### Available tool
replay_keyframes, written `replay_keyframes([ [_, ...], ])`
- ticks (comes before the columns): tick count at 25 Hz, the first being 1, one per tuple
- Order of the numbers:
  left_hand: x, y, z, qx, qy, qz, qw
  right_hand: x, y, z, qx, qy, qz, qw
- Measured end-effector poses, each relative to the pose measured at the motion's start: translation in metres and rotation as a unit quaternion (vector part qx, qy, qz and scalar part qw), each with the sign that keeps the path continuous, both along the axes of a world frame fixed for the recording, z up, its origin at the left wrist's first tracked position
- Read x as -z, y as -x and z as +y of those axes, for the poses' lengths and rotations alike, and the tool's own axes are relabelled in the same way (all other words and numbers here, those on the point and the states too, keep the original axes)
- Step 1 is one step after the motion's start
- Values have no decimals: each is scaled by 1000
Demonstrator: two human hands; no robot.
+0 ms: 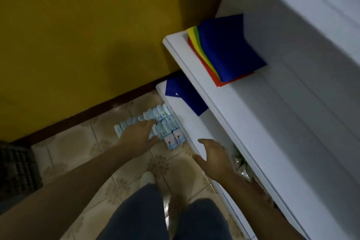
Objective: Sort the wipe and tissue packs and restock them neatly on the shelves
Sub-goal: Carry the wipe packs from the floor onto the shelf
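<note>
Several light blue tissue packs [163, 122] stand in rows on the tiled floor beside the white shelf unit [243, 132]. Two pinkish packs [174, 139] sit at the near end of the rows. My left hand [139, 135] reaches down onto the blue packs, fingers spread over their tops; whether it grips one I cannot tell. My right hand [212, 156] hovers with its fingers apart at the front edge of the lower shelf [183, 115], holding nothing.
A fan of coloured paper sheets [224, 50] lies on the upper shelf. A dark blue sheet [185, 93] lies on the lower shelf. Clear plastic wrapping [241, 165] shows under the upper shelf. A yellow wall [78, 45] stands behind, a dark mat [17, 167] at left.
</note>
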State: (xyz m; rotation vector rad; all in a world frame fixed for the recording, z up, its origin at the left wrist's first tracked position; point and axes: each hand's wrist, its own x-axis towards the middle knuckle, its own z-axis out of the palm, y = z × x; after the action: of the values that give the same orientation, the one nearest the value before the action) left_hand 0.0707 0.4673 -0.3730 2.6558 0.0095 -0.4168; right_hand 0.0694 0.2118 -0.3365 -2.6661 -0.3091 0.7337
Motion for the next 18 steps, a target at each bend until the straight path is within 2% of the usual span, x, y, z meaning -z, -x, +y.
replay_keyframes([
  [2, 30, 2, 12, -43, 12, 69, 997, 36, -12, 7, 2, 6, 52, 999],
  [5, 98, 1, 19, -116, 67, 152, 979, 112, -35, 7, 93, -14, 152, 984],
  [7, 155, 2, 12, -215, 126, 204, 947, 181, -51, 8, 157, -10, 228, 961],
  [10, 254, 1, -6, -333, 180, 275, 884, 300, -76, 8, 155, 36, 314, 936],
  [13, 359, -5, -35, -374, 221, 362, 825, 422, -95, 17, 60, 105, 327, 937],
  [15, 434, -16, -52, -368, 234, 397, 807, 498, -114, 37, 41, 118, 320, 939],
  [17, 500, -25, -64, -374, 254, 413, 790, 569, -129, 55, 92, 105, 312, 940],
  [18, 528, -30, -67, -386, 268, 409, 782, 599, -133, 61, 165, 79, 333, 925],
])
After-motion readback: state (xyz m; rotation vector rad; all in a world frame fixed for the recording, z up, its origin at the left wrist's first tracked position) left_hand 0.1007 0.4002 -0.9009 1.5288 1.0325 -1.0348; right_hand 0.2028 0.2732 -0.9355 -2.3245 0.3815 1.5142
